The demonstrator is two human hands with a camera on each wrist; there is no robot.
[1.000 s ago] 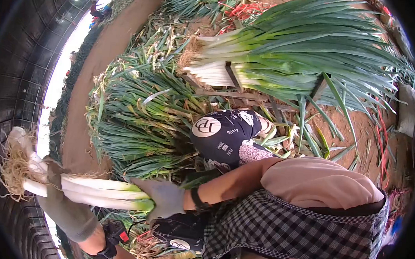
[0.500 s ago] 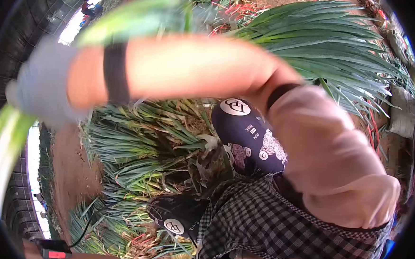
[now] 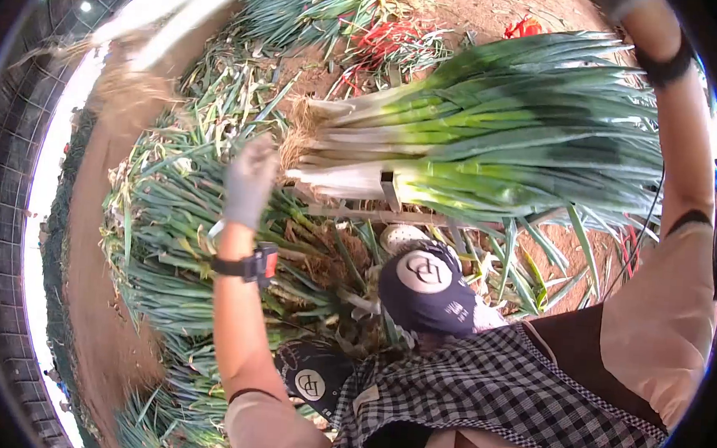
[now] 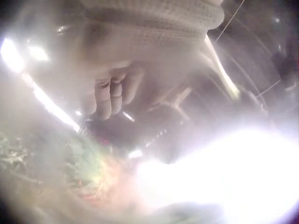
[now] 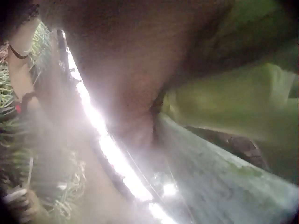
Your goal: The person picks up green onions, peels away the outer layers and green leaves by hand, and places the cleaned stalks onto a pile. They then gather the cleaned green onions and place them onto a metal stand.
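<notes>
My gloved left hand [image 3: 250,180] hangs over the floor heap, its fingers [image 4: 103,100] loosely curled with nothing in them. At the top right of the head view, my gloved right hand [image 3: 622,4] is raised and partly cut off by the frame edge. Broad green onion leaves [image 5: 224,163] lie right against it in the right wrist view, where the fingers are hidden. Blurred white stalks [image 3: 177,28] with trailing roots [image 3: 137,87] sweep across the upper left. A large stack of long green onions [image 3: 462,140] lies on a low rack, roots toward the left.
Low rack uprights [image 3: 390,191] stand against the stack. Loose heaps of green onions [image 3: 176,254] cover the ground in front of my knees [image 3: 429,282]. Red ties [image 3: 378,44] lie beyond. A dirt path [image 3: 100,282] runs along the left beside a curved netted wall [image 3: 11,203].
Both hands gripped a small bunch of onions at the lower left. The left hand has let go. My right arm swung the bunch up and across to the right.
</notes>
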